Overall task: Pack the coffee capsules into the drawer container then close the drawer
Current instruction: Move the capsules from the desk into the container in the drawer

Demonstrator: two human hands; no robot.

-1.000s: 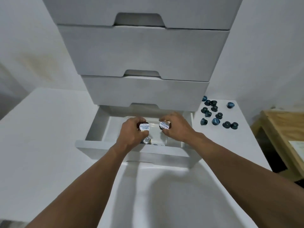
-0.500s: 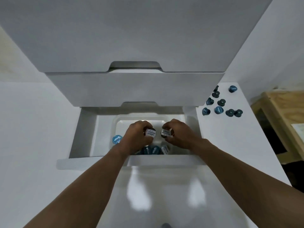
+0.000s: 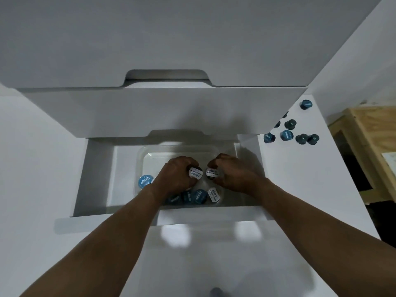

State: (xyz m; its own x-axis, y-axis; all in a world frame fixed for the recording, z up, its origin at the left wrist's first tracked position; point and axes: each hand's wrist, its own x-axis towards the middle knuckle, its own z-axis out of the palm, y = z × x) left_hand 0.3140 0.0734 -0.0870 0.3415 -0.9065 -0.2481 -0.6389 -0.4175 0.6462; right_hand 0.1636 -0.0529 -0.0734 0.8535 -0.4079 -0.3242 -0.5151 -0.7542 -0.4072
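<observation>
I've got both hands down over the clear container [image 3: 147, 156] in the open bottom drawer [image 3: 97, 176]: left hand [image 3: 174, 174] pinching one white-lidded capsule [image 3: 195, 173], right hand [image 3: 234, 175] a second capsule [image 3: 212, 173], fingers [image 3: 187, 163] curled round each, lids up so they seat beside the blue-lidded capsules [image 3: 198, 196] already packed. Loose capsules [image 3: 286, 135] wait on the tabletop [image 3: 289, 179] at right, so no closing yet.

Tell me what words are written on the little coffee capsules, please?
Nothing can be read for sure.
Left-hand capsule: white lid, blue logo word and small print, too blurred.
Right-hand capsule: same white lid, too blurred.
Blue-lid capsule at the container's left side: white logo word, too blurred.
Loose capsules on the table: white marks, too small.
</observation>
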